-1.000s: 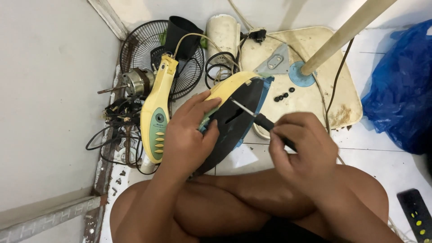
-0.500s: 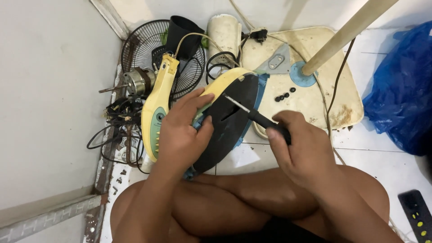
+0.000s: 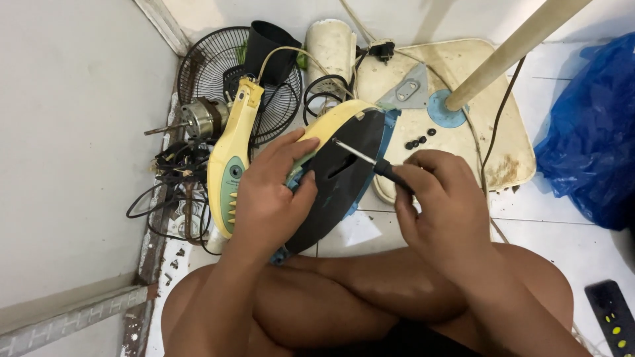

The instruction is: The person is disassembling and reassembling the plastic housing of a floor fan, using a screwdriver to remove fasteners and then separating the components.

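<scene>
The fan base shell (image 3: 340, 178), yellow-rimmed with a black underside, is propped on edge over the crossed legs, above the tiled floor (image 3: 569, 244). Its long axis runs diagonally, from low near the left knee up and away toward the cream fan stand base (image 3: 489, 142); the black face is turned toward the right hand. It is gripped by the left hand (image 3: 268, 198), fingers wrapped closed over the rim. A screwdriver (image 3: 370, 162) is held in the closed right hand (image 3: 440, 201), its tip set against the black face and pointing up-left. The tip could be judged likely to slip off if pressed askew, and the left thumb lies near. The small black screws (image 3: 418, 140) loose on the stand base could be knocked away and lost.
</scene>
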